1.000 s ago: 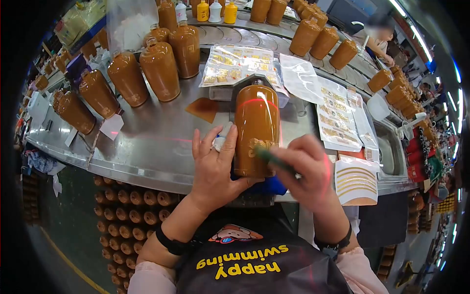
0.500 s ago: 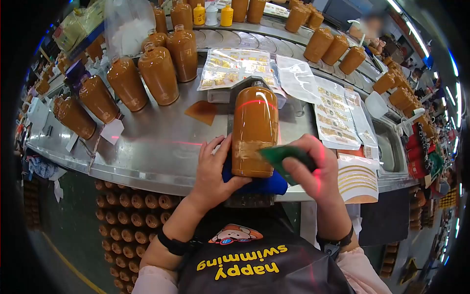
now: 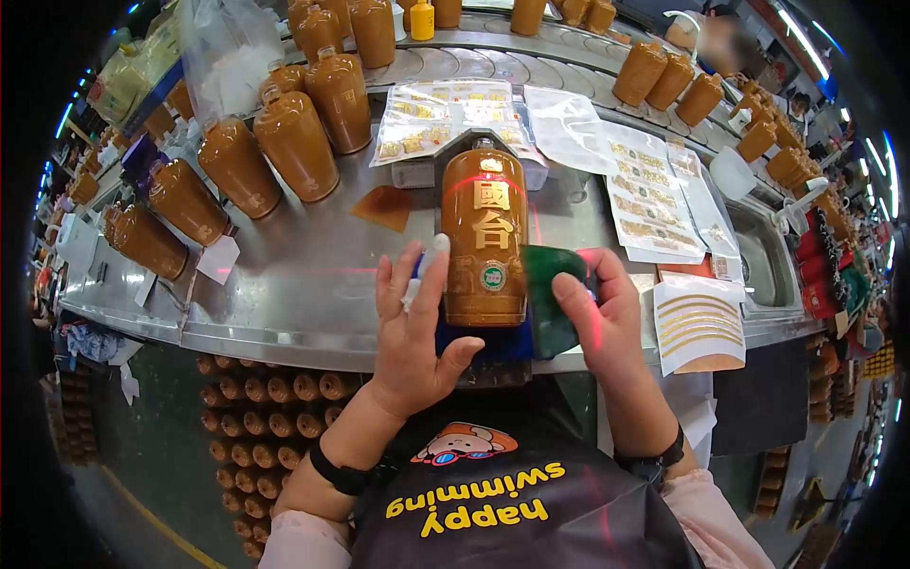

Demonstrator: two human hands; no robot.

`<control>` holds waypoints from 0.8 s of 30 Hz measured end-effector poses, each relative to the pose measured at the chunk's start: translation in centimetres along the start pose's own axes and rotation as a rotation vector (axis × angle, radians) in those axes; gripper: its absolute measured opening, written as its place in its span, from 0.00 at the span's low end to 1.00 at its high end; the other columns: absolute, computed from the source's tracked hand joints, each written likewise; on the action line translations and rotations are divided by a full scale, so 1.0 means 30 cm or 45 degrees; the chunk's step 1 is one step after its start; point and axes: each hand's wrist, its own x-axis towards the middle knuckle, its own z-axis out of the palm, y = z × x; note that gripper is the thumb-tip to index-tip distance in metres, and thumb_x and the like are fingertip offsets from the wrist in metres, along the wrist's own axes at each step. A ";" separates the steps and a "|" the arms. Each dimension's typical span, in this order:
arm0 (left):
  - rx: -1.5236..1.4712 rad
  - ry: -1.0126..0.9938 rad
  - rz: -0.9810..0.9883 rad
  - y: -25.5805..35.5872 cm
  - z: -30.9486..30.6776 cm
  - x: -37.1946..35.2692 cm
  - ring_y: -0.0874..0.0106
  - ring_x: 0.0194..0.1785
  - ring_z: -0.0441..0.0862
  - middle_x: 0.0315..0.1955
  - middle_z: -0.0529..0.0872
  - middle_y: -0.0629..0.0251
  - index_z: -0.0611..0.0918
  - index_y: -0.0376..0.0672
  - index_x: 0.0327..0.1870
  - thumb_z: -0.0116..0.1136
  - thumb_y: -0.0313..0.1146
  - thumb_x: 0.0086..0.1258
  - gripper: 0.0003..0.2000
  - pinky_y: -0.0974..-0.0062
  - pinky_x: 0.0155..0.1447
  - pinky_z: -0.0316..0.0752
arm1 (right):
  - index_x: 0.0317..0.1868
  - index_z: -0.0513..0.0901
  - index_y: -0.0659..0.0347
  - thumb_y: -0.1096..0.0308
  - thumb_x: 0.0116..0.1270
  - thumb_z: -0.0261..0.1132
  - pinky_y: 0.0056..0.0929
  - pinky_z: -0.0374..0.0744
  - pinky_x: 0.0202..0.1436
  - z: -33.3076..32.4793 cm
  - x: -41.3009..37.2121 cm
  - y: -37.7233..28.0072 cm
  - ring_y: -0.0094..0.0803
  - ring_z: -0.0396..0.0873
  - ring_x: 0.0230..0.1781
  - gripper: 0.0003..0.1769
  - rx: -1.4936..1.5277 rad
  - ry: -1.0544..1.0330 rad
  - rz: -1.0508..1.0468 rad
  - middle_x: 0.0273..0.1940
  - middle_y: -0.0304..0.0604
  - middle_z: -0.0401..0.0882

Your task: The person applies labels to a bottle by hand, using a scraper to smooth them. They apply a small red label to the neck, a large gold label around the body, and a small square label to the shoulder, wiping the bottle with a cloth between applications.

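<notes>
A glossy brown bottle (image 3: pixel 483 242) lies on a stand in front of me, its neck pointing away. Gold characters and a round green emblem face up on it, and a red laser line crosses its upper part. My left hand (image 3: pixel 414 332) is at the bottle's left side with fingers spread, holding nothing; white covers sit on some fingertips. On the right, my right hand (image 3: pixel 607 318) grips a green scraper (image 3: pixel 552 302) beside the bottle's lower right edge. Blue cloth (image 3: pixel 512 342) shows under the bottle's base.
Several brown bottles (image 3: pixel 296 147) stand at the left. Sticker sheets (image 3: pixel 654 199) lie at the right, near a sheet of curved gold strips (image 3: pixel 700 327) and a sink (image 3: pixel 758 256). A conveyor (image 3: pixel 493 64) runs behind. Part of another person (image 3: pixel 725 43) shows at the upper right.
The bottle now shows its gold characters and green emblem instead of a plain side. My left hand has opened off it, and the scraper has moved off its surface to the right.
</notes>
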 end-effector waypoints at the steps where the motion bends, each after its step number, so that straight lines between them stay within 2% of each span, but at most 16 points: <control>1: -0.067 0.009 -0.028 0.005 0.004 0.006 0.46 0.74 0.58 0.69 0.67 0.45 0.57 0.31 0.74 0.52 0.53 0.74 0.39 0.48 0.77 0.43 | 0.45 0.75 0.64 0.68 0.70 0.67 0.18 0.75 0.38 0.018 -0.004 -0.014 0.16 0.74 0.34 0.11 0.066 -0.050 -0.010 0.35 0.35 0.79; 3: -0.198 0.025 -0.080 0.014 0.017 0.022 0.47 0.74 0.58 0.71 0.64 0.45 0.58 0.31 0.74 0.52 0.50 0.75 0.37 0.49 0.77 0.44 | 0.46 0.75 0.64 0.67 0.71 0.66 0.19 0.75 0.37 0.043 -0.003 -0.012 0.16 0.74 0.33 0.12 -0.020 -0.092 -0.055 0.36 0.36 0.79; 8: -0.609 0.044 -0.394 0.019 0.060 0.048 0.51 0.77 0.54 0.75 0.58 0.47 0.56 0.33 0.75 0.52 0.41 0.75 0.34 0.57 0.78 0.46 | 0.46 0.75 0.66 0.65 0.71 0.66 0.21 0.76 0.37 0.051 0.002 0.035 0.18 0.74 0.33 0.14 -0.126 -0.071 -0.049 0.35 0.38 0.80; 10: -0.658 0.036 -0.426 0.014 0.058 0.047 0.54 0.78 0.53 0.75 0.57 0.48 0.54 0.34 0.76 0.53 0.38 0.75 0.34 0.60 0.79 0.46 | 0.45 0.76 0.66 0.64 0.70 0.67 0.23 0.76 0.37 0.035 0.003 0.072 0.20 0.75 0.32 0.14 -0.064 -0.064 -0.026 0.34 0.40 0.80; 12: -0.667 0.010 -0.393 0.007 0.066 0.048 0.57 0.78 0.53 0.76 0.56 0.49 0.52 0.35 0.77 0.53 0.35 0.74 0.35 0.62 0.79 0.46 | 0.44 0.76 0.65 0.64 0.69 0.67 0.24 0.76 0.36 0.015 0.001 0.074 0.20 0.75 0.32 0.14 -0.181 -0.092 -0.010 0.33 0.40 0.80; 13: -1.004 0.073 -0.483 0.021 0.078 0.051 0.60 0.79 0.51 0.76 0.54 0.52 0.50 0.36 0.78 0.52 0.34 0.74 0.35 0.64 0.79 0.45 | 0.43 0.77 0.65 0.63 0.69 0.67 0.25 0.76 0.36 -0.001 -0.002 0.073 0.21 0.75 0.32 0.14 -0.250 -0.075 0.004 0.32 0.40 0.80; 14: -1.050 0.044 -0.497 0.041 0.062 0.064 0.62 0.79 0.50 0.77 0.53 0.53 0.51 0.36 0.78 0.51 0.35 0.76 0.34 0.65 0.79 0.44 | 0.43 0.77 0.64 0.63 0.67 0.68 0.29 0.76 0.36 -0.017 -0.002 0.098 0.27 0.77 0.30 0.13 -0.258 -0.045 0.023 0.32 0.45 0.81; 15: -0.732 0.026 -0.374 -0.003 0.067 0.041 0.62 0.79 0.49 0.77 0.52 0.52 0.51 0.35 0.78 0.49 0.38 0.77 0.34 0.65 0.79 0.45 | 0.46 0.77 0.64 0.65 0.68 0.67 0.28 0.76 0.37 -0.038 -0.005 0.104 0.25 0.76 0.32 0.12 -0.401 0.020 -0.076 0.33 0.42 0.80; 16: -0.691 0.044 -0.368 -0.020 0.077 0.026 0.62 0.79 0.49 0.77 0.52 0.52 0.51 0.34 0.77 0.47 0.41 0.78 0.34 0.64 0.79 0.46 | 0.48 0.77 0.63 0.67 0.68 0.66 0.26 0.76 0.39 -0.077 -0.017 0.106 0.23 0.75 0.34 0.12 -0.550 0.076 -0.163 0.33 0.39 0.80; 18: -0.719 0.106 -0.383 -0.006 0.078 0.011 0.62 0.78 0.52 0.75 0.55 0.52 0.51 0.33 0.77 0.42 0.51 0.80 0.36 0.64 0.78 0.49 | 0.52 0.77 0.63 0.68 0.68 0.64 0.28 0.77 0.43 -0.172 -0.066 0.068 0.28 0.78 0.37 0.14 -0.533 0.165 -0.110 0.37 0.43 0.80; 19: -0.849 0.113 -0.389 -0.001 0.090 0.006 0.62 0.77 0.55 0.75 0.55 0.54 0.52 0.35 0.77 0.40 0.51 0.80 0.34 0.63 0.78 0.51 | 0.56 0.76 0.62 0.71 0.68 0.61 0.29 0.77 0.48 -0.223 -0.099 0.049 0.30 0.79 0.43 0.17 -0.627 0.304 -0.225 0.42 0.46 0.80; 20: -0.972 0.127 -0.404 0.000 0.099 -0.001 0.63 0.76 0.57 0.75 0.56 0.55 0.53 0.37 0.77 0.37 0.51 0.81 0.33 0.63 0.77 0.53 | 0.59 0.76 0.62 0.77 0.66 0.59 0.29 0.76 0.55 -0.302 -0.122 0.041 0.33 0.79 0.51 0.20 -0.783 0.326 -0.247 0.50 0.50 0.80; 21: -0.935 0.122 -0.401 -0.004 0.098 -0.010 0.63 0.75 0.58 0.75 0.56 0.55 0.53 0.37 0.77 0.37 0.53 0.81 0.34 0.63 0.77 0.54 | 0.57 0.78 0.62 0.83 0.64 0.55 0.29 0.75 0.60 -0.390 -0.157 0.049 0.37 0.78 0.59 0.21 -0.939 0.379 -0.395 0.58 0.54 0.78; 22: -0.891 0.123 -0.398 -0.007 0.100 -0.016 0.62 0.75 0.60 0.75 0.56 0.55 0.53 0.37 0.77 0.38 0.54 0.80 0.34 0.63 0.76 0.55 | 0.52 0.82 0.65 0.87 0.61 0.52 0.31 0.73 0.65 -0.482 -0.194 0.046 0.44 0.74 0.65 0.21 -1.141 0.419 -0.412 0.65 0.56 0.74; 23: -0.843 0.127 -0.397 -0.008 0.100 -0.021 0.62 0.74 0.61 0.74 0.57 0.55 0.53 0.37 0.77 0.38 0.55 0.80 0.35 0.63 0.76 0.56 | 0.48 0.84 0.65 0.89 0.56 0.53 0.35 0.71 0.67 -0.559 -0.236 0.044 0.50 0.73 0.66 0.22 -1.341 0.496 -0.391 0.66 0.56 0.72; 24: -0.841 0.138 -0.409 -0.007 0.103 -0.023 0.62 0.74 0.61 0.74 0.57 0.55 0.54 0.37 0.77 0.38 0.55 0.80 0.35 0.63 0.76 0.56 | 0.42 0.86 0.64 0.87 0.52 0.56 0.40 0.74 0.65 -0.634 -0.271 0.061 0.54 0.72 0.63 0.19 -1.610 0.521 -0.393 0.63 0.58 0.75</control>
